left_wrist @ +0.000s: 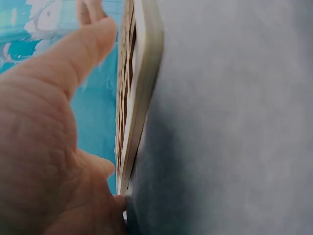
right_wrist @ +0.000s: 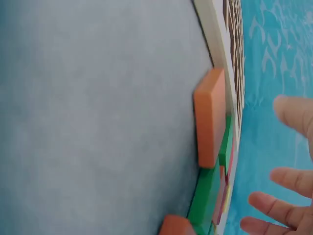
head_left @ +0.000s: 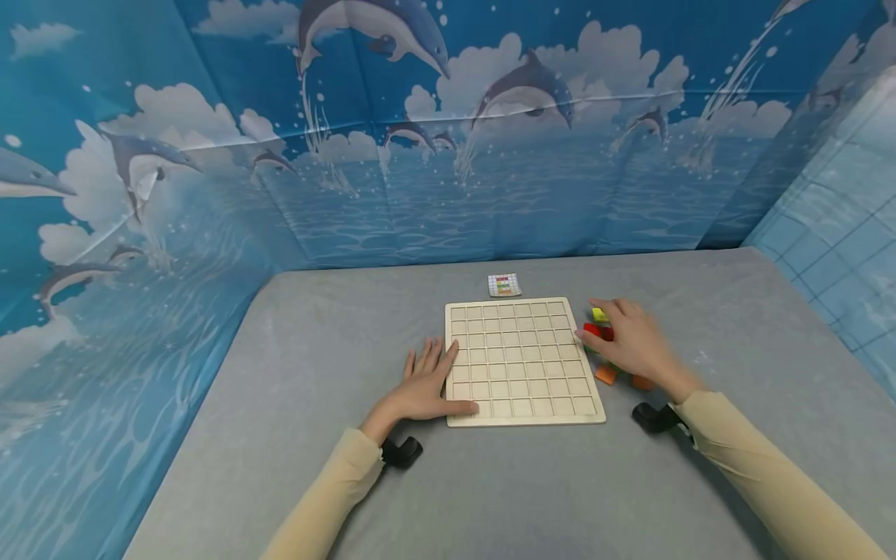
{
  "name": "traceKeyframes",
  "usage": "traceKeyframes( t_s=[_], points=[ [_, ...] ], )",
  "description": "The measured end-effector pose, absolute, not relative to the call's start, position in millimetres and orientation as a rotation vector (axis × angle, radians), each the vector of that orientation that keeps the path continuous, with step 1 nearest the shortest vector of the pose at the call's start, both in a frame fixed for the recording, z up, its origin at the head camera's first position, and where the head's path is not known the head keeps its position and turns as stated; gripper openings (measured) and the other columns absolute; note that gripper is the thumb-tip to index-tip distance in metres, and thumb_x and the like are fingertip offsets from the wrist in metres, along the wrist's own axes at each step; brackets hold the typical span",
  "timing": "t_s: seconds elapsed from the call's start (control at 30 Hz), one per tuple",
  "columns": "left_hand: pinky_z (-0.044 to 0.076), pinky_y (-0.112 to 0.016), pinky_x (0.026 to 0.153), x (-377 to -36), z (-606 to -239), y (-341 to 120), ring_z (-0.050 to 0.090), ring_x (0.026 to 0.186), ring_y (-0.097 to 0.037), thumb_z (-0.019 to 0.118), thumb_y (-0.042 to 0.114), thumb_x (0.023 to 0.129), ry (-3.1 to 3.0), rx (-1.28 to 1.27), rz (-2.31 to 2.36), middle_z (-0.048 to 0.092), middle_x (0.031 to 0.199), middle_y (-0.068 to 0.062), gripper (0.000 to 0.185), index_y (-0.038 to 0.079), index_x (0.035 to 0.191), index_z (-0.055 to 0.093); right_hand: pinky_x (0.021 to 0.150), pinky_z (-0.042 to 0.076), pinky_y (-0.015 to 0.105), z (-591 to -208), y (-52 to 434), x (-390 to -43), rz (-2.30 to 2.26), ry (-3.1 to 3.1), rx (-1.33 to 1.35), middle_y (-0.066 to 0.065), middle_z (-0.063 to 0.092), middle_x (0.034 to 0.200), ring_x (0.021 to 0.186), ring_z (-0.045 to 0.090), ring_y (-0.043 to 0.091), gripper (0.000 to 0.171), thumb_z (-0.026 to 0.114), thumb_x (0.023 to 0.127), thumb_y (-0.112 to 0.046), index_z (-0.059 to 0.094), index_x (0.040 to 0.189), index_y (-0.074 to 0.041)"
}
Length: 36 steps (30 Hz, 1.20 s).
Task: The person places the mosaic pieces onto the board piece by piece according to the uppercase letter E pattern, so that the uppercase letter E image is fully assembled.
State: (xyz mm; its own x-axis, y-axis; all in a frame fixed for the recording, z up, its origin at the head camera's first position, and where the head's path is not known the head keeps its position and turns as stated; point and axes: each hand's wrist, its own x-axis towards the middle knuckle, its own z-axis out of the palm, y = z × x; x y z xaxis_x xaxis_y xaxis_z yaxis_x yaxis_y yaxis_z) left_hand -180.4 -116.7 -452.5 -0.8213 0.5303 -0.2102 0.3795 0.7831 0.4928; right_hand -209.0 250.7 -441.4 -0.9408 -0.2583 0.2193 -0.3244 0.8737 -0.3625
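Observation:
A pale wooden grid board (head_left: 521, 359) lies flat on the grey table, its cells bare. My left hand (head_left: 428, 383) rests flat at its left edge, fingers straight, thumb along the front corner; the left wrist view shows the board's rim (left_wrist: 142, 93) beside the thumb (left_wrist: 73, 58). My right hand (head_left: 630, 342) hovers with relaxed spread fingers over a small heap of coloured blocks just right of the board: yellow (head_left: 599, 314), red (head_left: 595, 330), orange (head_left: 606, 374). In the right wrist view an orange block (right_wrist: 210, 117) and a green block (right_wrist: 208, 196) lie below the fingers (right_wrist: 274, 208).
A small card with coloured stripes (head_left: 505, 285) lies just beyond the board's far edge. Blue dolphin-print cloth walls (head_left: 434, 155) close in the table (head_left: 350, 482) at the back, left and right.

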Motion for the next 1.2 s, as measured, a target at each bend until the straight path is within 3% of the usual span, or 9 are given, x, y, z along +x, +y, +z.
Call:
traceKeyframes(
  t_s=[0.13,0.27,0.47,0.73,0.97,1.2],
  points=[
    [-0.014,-0.048,0.108,-180,-456,-119,-0.015,0.141,-0.024,0.058,0.062,0.084,2.646,0.710,0.661,-0.007,0.157,-0.009,0.102,0.016,0.154,0.001,0.075,0.041,0.054,-443,254,-214,0.621,-2.879,0.430,0.025,0.053,0.107,0.093,0.050,0.039,0.051,0.067,0.089,-0.034,0.059,0.120,0.006],
    [-0.010,-0.048,0.109,-180,-461,-119,-0.011,0.142,-0.024,0.058,0.062,0.084,2.688,0.746,0.683,-0.003,0.158,-0.008,0.099,0.016,0.154,0.006,0.072,0.042,0.051,-445,258,-218,0.605,-2.909,0.432,0.023,0.055,0.101,0.088,0.051,0.036,0.042,0.070,0.087,-0.028,0.065,0.112,0.006],
    [-0.005,-0.047,0.111,-183,-470,-118,-0.005,0.143,-0.023,0.062,0.061,0.082,2.770,0.777,0.680,0.002,0.158,-0.008,0.097,0.019,0.154,0.012,0.073,0.042,0.053,-444,261,-222,0.599,-2.964,0.457,0.022,0.058,0.100,0.088,0.052,0.035,0.042,0.070,0.087,-0.028,0.066,0.110,0.007],
    [-0.004,-0.045,0.111,-189,-475,-123,-0.003,0.143,-0.023,0.063,0.062,0.081,2.809,0.805,0.661,0.004,0.158,-0.006,0.096,0.020,0.154,0.016,0.067,0.047,0.045,-442,261,-235,0.742,-3.064,0.442,0.017,0.064,0.096,0.081,0.055,0.028,0.036,0.070,0.088,-0.025,0.068,0.109,0.004],
    [-0.003,-0.048,0.111,-190,-474,-125,-0.001,0.143,-0.025,0.063,0.059,0.083,2.811,0.835,0.685,0.006,0.158,-0.008,0.092,0.020,0.154,0.018,0.072,0.046,0.046,-438,254,-236,0.873,-3.117,0.271,0.018,0.062,0.101,0.087,0.056,0.030,0.033,0.070,0.088,-0.026,0.066,0.106,0.001],
    [-0.002,-0.048,0.111,-190,-472,-124,0.000,0.143,-0.026,0.063,0.058,0.083,2.809,0.853,0.706,0.007,0.157,-0.010,0.091,0.019,0.153,0.020,0.075,0.045,0.047,-437,252,-233,0.938,-3.064,0.264,0.016,0.062,0.099,0.089,0.057,0.031,0.026,0.070,0.088,-0.020,0.063,0.103,-0.001]
  ],
)
